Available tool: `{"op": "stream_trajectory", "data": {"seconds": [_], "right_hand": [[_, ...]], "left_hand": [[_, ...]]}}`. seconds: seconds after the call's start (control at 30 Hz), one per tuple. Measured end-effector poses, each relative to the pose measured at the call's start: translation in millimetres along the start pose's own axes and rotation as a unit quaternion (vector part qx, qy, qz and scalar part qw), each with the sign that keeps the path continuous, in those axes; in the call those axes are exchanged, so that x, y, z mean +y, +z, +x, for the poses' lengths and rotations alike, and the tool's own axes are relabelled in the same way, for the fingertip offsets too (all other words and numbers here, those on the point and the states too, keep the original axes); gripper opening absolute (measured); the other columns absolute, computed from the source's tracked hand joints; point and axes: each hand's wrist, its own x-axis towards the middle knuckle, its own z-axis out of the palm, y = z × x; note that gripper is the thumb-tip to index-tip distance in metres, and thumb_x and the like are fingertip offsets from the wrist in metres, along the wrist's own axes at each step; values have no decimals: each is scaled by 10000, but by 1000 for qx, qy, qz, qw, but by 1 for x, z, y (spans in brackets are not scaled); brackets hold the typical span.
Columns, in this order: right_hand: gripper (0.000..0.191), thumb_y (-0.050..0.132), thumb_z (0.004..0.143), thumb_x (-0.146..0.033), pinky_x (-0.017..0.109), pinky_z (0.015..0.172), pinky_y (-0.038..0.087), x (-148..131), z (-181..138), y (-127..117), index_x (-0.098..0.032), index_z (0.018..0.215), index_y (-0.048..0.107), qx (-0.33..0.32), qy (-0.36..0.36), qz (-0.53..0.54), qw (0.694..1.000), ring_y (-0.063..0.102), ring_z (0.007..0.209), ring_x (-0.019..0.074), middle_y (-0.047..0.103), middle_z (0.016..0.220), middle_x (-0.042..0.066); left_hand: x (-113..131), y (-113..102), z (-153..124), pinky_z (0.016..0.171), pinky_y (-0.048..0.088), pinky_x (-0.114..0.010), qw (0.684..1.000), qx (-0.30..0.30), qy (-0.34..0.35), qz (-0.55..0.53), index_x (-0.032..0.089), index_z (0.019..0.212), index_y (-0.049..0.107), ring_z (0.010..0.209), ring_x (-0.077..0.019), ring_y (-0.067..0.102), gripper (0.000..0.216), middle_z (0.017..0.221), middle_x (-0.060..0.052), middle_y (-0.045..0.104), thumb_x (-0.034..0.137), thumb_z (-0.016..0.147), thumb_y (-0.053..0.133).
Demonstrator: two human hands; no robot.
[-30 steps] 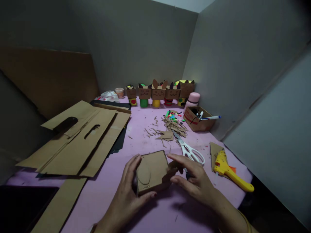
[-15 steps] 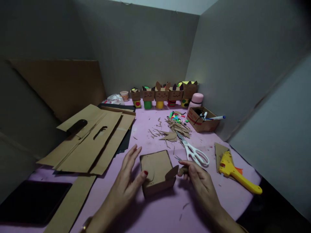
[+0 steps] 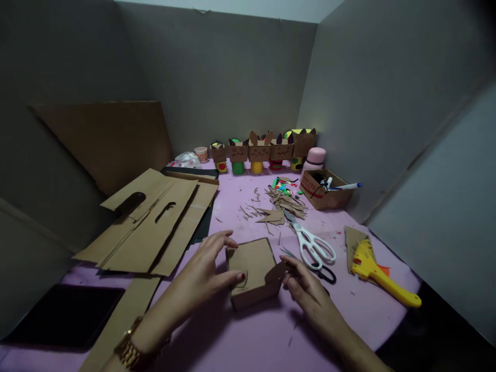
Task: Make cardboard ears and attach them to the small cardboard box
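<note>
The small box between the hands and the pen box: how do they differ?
The small box has a flat face on top; the pen box is open, with a pen sticking out. The small box's visible side looks plain; the pen box has red markings. Both are brown cardboard.

A box (image 3: 253, 258) lies between the fingers of the left hand (image 3: 205, 266) and those of the right hand (image 3: 308, 292). Ahead of the right fingers are scissors (image 3: 304, 237), then strips (image 3: 284, 201). To their right, a glue gun (image 3: 364, 261) rests on cardboard (image 3: 352, 240). Left of the left fingers lie sheets (image 3: 155, 227) and a tablet (image 3: 64, 315).
</note>
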Motion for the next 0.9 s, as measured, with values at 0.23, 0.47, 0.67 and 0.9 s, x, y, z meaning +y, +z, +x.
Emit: {"op": "stream_trajectory", "data": {"seconds": [0.23,0.47,0.67,0.9], "right_hand": [[514,465,885,-563,404,952,413,5,0,1,-243,1284,505,0,-3,-32,999,550,1054,248,612,1112,90],[623,510,846,-592,353,808,458,14,1,0,-232,1348,433,-37,-10,-11,999,563,898,226,580,906,41],[714,530,786,-669,334,757,435,9,2,1,-225,1336,428,-36,-10,-12,999,528,843,212,537,905,34],[745,567,751,-676,321,709,422,8,3,3,-217,1323,437,-37,0,-16,999,498,770,193,504,842,10]], "left_hand": [[-4,2,-9,771,444,-337,997,52,-20,-58,241,897,554,843,-200,557,192,859,12,576,254,737,661],[-2,12,-17,607,450,-274,963,36,-89,-253,213,954,504,660,-145,555,268,710,43,574,244,736,657],[-7,13,-26,611,470,-271,981,65,-62,-170,214,1025,598,688,-152,595,268,755,19,634,263,767,654],[1,10,-35,592,500,-248,992,102,9,-78,243,953,654,632,-136,621,182,714,35,678,244,771,666]]}}
